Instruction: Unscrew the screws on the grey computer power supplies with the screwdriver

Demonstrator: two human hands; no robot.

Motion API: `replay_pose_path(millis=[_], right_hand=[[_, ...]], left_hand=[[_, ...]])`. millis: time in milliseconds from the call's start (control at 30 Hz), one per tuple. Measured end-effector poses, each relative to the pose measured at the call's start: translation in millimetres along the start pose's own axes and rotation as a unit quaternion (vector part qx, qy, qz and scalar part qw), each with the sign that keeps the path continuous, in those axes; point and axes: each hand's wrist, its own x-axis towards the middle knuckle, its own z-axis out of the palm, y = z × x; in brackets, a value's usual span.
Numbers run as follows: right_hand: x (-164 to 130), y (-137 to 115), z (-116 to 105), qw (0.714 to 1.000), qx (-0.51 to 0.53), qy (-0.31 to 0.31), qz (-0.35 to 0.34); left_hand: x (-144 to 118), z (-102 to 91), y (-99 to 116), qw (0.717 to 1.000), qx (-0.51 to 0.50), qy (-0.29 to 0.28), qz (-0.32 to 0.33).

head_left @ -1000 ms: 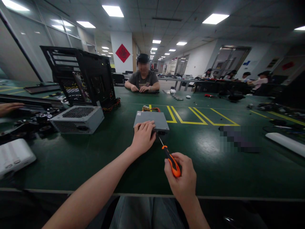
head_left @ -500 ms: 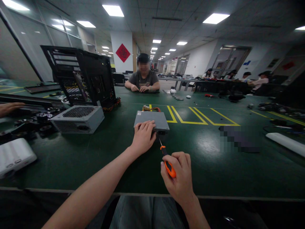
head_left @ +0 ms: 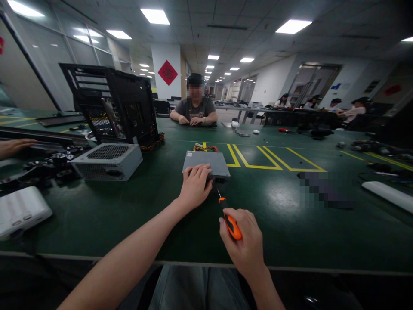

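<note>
Green bench (head_left: 97, 215): left hand (head_left: 195, 187) steadies power supply (head_left: 206, 162), right hand (head_left: 247, 245) grips screwdriver (head_left: 229, 219)

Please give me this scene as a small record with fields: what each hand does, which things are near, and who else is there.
left hand: rests on the near edge of the flat grey metal box
right hand: grips the orange-handled screwdriver, tip toward the box, whether it touches cannot be told
surface: green table
nearby: grey power supply, black computer case
others: a person seated opposite
</note>
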Motion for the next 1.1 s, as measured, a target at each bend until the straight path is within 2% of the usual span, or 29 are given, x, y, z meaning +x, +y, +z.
replay_pose_path(millis=[267,500,700,933,1100], right_hand=[[1.0,-0.9,-2.9,1.0,0.0,-0.023,0.008],[-5.0,4.6,0.8,0.999,0.013,0.018,0.05],[-1.6,1.6,0.0,1.0,-0.015,0.02,0.007],[-0.5,-0.1,-3.6,1.0,-0.009,0.004,0.009],[-4.6,4.2,-0.7,0.998,0.015,0.02,0.05]], left_hand=[[0.4,-1.2,-0.1,1.0,-0.002,0.0,0.0],[0.5,-1.2,-0.5,1.0,-0.004,0.002,0.0],[0.9,-2.0,0.4,1.0,-0.01,0.002,-0.002],[0.6,-2.1,0.4,1.0,-0.011,0.003,-0.004],[0.6,-1.8,0.0,1.0,-0.01,0.008,-0.001]])
